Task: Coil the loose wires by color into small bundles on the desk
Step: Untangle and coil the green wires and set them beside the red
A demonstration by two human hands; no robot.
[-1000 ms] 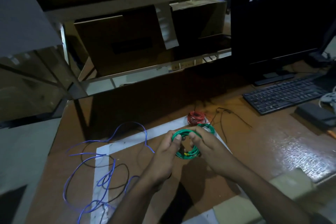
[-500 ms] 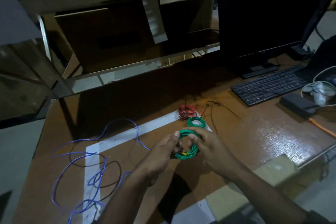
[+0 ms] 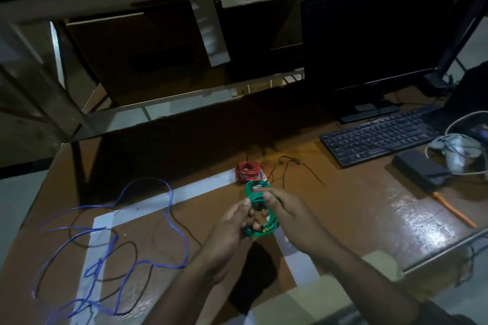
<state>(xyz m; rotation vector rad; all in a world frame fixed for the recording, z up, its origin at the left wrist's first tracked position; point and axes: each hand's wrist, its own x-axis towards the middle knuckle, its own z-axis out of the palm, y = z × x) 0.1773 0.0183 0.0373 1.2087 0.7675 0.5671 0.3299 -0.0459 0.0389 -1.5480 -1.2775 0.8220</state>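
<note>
A green wire coil [image 3: 260,215] hangs just above the brown desk [image 3: 356,214], held between both hands. My left hand [image 3: 232,229] pinches its left side and my right hand [image 3: 290,216] grips its right side. A second green coil [image 3: 252,186] lies on the desk just beyond, partly hidden by my fingers. A red coil [image 3: 248,169] lies behind that. Loose blue wire [image 3: 111,240] sprawls at the left, tangled with a loose black wire [image 3: 129,258]. Another thin black wire [image 3: 295,166] lies to the right of the red coil.
White tape [image 3: 184,194] outlines a work area on the desk. A keyboard [image 3: 377,137] and dark monitor [image 3: 369,47] stand at the back right. A black adapter [image 3: 420,170], white cables [image 3: 459,150] and an orange pencil-like stick [image 3: 454,210] lie at the right.
Both hands have kept hold of the green coil and turned it slightly. The view has shifted, bringing more of the desk's right side into sight.
</note>
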